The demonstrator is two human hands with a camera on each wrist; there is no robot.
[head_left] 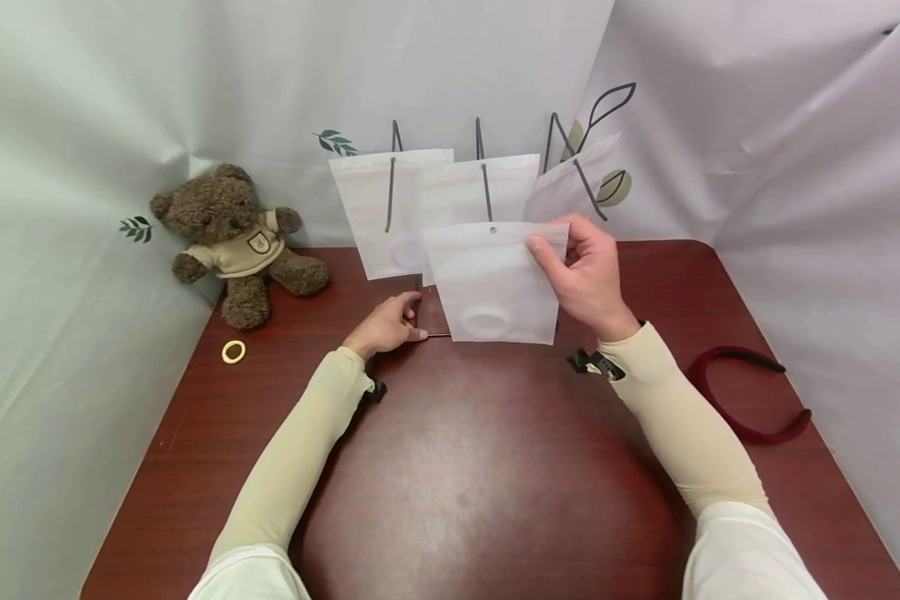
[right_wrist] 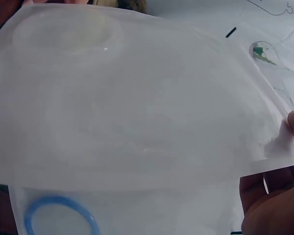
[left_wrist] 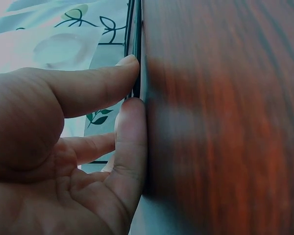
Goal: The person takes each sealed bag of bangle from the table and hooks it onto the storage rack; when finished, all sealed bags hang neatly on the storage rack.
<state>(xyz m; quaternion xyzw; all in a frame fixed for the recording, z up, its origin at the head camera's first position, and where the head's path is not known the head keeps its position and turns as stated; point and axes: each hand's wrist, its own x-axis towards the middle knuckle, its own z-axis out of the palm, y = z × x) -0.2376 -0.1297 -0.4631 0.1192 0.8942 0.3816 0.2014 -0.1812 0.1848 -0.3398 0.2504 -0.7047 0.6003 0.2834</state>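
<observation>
My right hand (head_left: 588,271) pinches the upper right corner of a frosted plastic bag (head_left: 495,279), thumb in front. A pale ring shows through near its bottom, and the small hole in its top edge is close by the tip of the middle hook (head_left: 486,192). Low on the left, my left hand (head_left: 390,323) pinches the thin dark base bar (head_left: 438,336) of the hook rack between thumb and finger. Other frosted bags hang behind: a left bag (head_left: 371,204), a middle bag (head_left: 513,183) and a right bag (head_left: 562,192). A blue ring (right_wrist: 61,199) shows through one in the right wrist view.
A brown teddy bear (head_left: 243,250) in a beige shirt sits at the back left of the dark red table (head_left: 450,483). A yellow ring (head_left: 233,352) lies in front of it. At the right lies a dark red headband (head_left: 720,412). Pale curtains (head_left: 82,208) surround the table.
</observation>
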